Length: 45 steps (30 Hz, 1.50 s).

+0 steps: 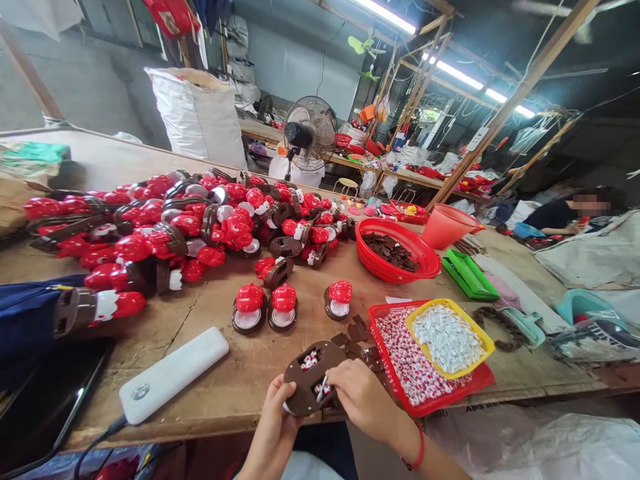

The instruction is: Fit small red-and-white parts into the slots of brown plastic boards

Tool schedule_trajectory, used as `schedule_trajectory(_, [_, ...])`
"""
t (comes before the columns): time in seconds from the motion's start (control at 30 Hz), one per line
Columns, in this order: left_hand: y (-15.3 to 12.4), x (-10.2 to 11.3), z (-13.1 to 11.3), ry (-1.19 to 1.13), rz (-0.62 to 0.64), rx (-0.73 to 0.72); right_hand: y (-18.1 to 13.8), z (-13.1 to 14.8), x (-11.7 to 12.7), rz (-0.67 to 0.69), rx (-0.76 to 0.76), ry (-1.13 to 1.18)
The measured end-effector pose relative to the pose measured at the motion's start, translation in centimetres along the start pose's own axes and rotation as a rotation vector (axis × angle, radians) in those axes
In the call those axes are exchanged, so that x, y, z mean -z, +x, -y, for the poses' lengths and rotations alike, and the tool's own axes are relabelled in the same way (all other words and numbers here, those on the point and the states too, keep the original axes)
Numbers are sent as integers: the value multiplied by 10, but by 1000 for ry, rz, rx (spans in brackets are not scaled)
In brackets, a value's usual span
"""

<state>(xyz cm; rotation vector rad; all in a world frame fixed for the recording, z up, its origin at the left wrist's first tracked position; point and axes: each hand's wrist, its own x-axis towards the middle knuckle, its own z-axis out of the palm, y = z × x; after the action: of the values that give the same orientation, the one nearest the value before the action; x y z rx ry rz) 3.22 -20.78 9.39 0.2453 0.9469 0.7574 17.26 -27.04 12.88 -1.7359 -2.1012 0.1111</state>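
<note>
My left hand [276,417] grips an oval brown plastic toy base [303,383] from its lower left side, thumb on top. The base lies underside up, and two openings in it show small red-and-white pieces inside. With fingers pinched, my right hand [364,398] holds a small slim white piece [323,389] at the lower opening. Beside the base lie loose dark brown flat pieces [356,331]. A red tray [400,373] of small red-and-white pieces stands right of my hands, with a yellow basket [487,345] of white pieces resting on it.
Red-and-brown toys [235,227] are heaped at the left, and three stand upright nearer, one a red-topped toy [283,307]. A red basket [433,263] holds brown pieces. A white power bank [173,377] with a cable lies left. Another person [560,215] sits far right.
</note>
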Motion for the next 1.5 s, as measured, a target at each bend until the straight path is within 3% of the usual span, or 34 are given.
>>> schedule_trajectory(0.13, [2,3,-8,-8,-16,6,-11,10,-6,-29,76,-105])
schedule_trajectory(0.23, [-2,2,-17,-21,-27,9,-9,0,-5,-52,40,8])
schedule_trajectory(0.3, [-4,2,-23,-38,-58,-6,0,-20,-7,-120,-126,94])
schedule_trajectory(0.37, [-4,3,-28,-60,-101,-28,13,-46,-14,-118,-391,85])
schedule_trajectory(0.43, [-1,7,-32,-74,-123,-37,26,-71,-24,-1,-604,-1])
schedule_trajectory(0.5, [2,13,-35,-76,-132,-40,37,-87,-36,89,-693,-62])
schedule_trajectory(0.7, [5,26,-34,-97,-147,-59,45,-99,-62,184,-778,-120])
schedule_trajectory(0.93, [7,24,-29,-96,-91,-6,35,-114,-62,190,-797,-3])
schedule_trajectory(1.2, [-1,20,-21,-80,-11,6,17,-88,-41,-27,-752,136])
schedule_trajectory(1.3, [-4,17,-19,-66,-1,8,7,-69,-30,-267,-702,511])
schedule_trajectory(1.37, [-5,16,-17,-51,-2,9,2,-54,-23,-354,-636,775])
schedule_trajectory(1.5, [-4,16,-10,-7,29,29,-2,-23,-12,-258,-527,864])
